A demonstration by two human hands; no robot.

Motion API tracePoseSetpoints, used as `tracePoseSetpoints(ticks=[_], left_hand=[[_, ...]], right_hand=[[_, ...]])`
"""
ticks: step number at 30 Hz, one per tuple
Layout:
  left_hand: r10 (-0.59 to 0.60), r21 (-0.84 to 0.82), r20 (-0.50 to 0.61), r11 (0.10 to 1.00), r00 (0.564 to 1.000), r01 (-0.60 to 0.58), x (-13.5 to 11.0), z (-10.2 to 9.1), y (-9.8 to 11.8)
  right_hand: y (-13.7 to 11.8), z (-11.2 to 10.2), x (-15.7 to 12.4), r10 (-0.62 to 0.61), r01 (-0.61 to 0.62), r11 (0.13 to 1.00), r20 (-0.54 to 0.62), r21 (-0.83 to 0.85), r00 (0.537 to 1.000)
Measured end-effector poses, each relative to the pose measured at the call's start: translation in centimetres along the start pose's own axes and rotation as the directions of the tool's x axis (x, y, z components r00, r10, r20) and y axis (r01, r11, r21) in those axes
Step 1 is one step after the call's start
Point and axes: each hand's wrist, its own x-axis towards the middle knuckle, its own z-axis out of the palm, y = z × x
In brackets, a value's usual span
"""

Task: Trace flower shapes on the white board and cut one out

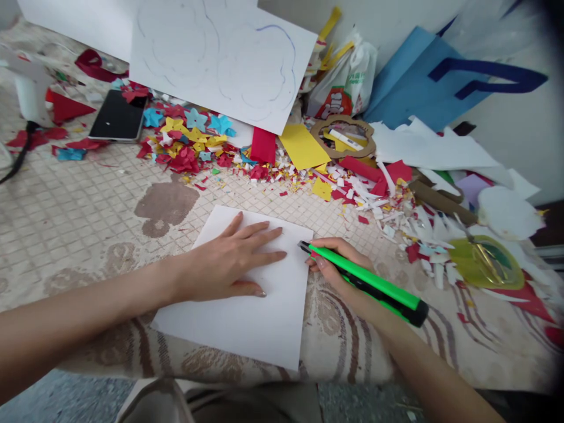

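Observation:
My left hand (pixel 233 261) lies flat with fingers spread on a white sheet of paper (pixel 255 320) near the table's front edge. My right hand (pixel 339 273) is closed round a green and black utility knife (pixel 370 283). The knife's tip rests at the paper's upper right corner, just right of my left fingertips. The paper's lower edge hangs slightly over the table edge.
A patterned beige tablecloth (pixel 79 211) covers the table. Coloured paper scraps and cut-out stars (pixel 194 138) pile at the back. A black phone (pixel 118 116) lies back left, large white sheets (pixel 220 56) lean behind, and scissors on a yellow-green disc (pixel 484 261) sit right.

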Motion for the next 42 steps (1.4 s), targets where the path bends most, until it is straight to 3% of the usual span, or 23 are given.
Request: tracePoseSetpoints(ticks=[8, 13, 17, 23, 42], left_hand=[[-0.02, 0.024, 0.016, 1.0, 1.0, 0.019, 0.1, 0.1, 0.3], [-0.06, 0.06, -0.023, 0.996, 0.998, 0.062, 0.1, 0.6, 1.2], [-0.084, 0.062, -0.039, 0.994, 0.996, 0.086, 0.0, 0.9, 1.5], [-0.07, 0.034, -0.067, 0.997, 0.995, 0.072, 0.1, 0.8, 1.3], [-0.076, 0.056, -0.063, 0.995, 0.995, 0.079, 0.0, 0.9, 1.4]], right_hand=[[-0.2, 0.3, -0.6, 0.071, -0.07, 0.998, -0.024, 0.006, 0.997], [0.0, -0.3, 0.4, -0.003, 0.001, 0.999, 0.042, 0.043, 0.999], [-0.2, -0.7, 0.9, -0.086, 0.089, 0.995, 0.081, -0.039, 0.993], [-0.2, -0.4, 0.1, -0.079, 0.081, 0.989, 0.014, -0.123, 0.997], [-0.1, 1.4, -2.0, 0.029, -0.033, 0.999, -0.135, -0.029, 0.99]])
